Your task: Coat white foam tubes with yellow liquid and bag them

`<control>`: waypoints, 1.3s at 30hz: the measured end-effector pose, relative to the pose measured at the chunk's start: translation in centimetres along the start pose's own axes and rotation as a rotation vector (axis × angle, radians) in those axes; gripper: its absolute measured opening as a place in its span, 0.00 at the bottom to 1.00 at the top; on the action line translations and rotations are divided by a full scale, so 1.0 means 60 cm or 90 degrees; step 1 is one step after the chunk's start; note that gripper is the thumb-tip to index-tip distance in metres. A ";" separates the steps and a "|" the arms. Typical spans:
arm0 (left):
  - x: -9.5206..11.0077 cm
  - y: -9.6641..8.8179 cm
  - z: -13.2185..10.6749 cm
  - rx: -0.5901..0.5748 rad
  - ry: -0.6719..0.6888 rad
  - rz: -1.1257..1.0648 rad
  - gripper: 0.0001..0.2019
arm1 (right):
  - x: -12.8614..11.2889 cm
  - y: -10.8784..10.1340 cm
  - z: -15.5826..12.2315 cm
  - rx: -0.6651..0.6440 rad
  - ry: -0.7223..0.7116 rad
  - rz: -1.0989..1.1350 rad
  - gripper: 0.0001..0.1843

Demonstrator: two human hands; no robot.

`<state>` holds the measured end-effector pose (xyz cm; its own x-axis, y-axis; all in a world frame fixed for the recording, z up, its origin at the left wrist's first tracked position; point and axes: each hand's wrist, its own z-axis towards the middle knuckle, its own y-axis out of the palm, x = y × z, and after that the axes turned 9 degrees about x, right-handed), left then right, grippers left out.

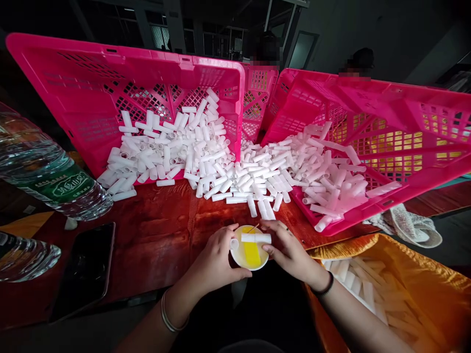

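A small white bowl (241, 264) with yellow contents (252, 255) sits at the table's front edge, between my two hands. My left hand (221, 252) curls around the bowl's left side. A short white tube (234, 243) shows end-on at its fingers, and the thumb lies along the bowl's near rim. Over the bowl, my right hand (289, 247) pinches the right end of a longer white tube (256, 238), which lies level and seems to be joined from two pieces. A thin brown stick (253, 228) slants at the bowl's far rim, near my right fingertips.
Two pink crates (147, 61) (390, 93) lie tipped toward me, spilling many white tubes (206, 142) onto the red-brown table (154, 235). Left are water bottles (55, 176) and a phone (86, 264). An orange cloth-lined container (434, 299) with white tubes stands right. People are behind.
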<state>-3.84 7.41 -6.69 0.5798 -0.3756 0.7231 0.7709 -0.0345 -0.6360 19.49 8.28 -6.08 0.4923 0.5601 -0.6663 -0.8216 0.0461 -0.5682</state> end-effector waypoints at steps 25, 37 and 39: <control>-0.001 -0.004 -0.002 -0.025 -0.020 -0.003 0.43 | 0.007 0.008 -0.003 0.004 0.154 0.137 0.12; -0.001 -0.003 -0.002 -0.020 -0.014 0.023 0.39 | -0.004 0.005 -0.007 0.022 0.175 0.109 0.11; -0.001 -0.003 -0.002 -0.015 -0.008 0.029 0.40 | -0.006 0.001 -0.006 0.046 0.100 0.053 0.08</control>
<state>-4.07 7.35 -6.64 0.6173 -0.3652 0.6968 0.7373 -0.0402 -0.6743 19.36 7.77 -6.06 0.4561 0.4288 -0.7798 -0.8770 0.0678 -0.4756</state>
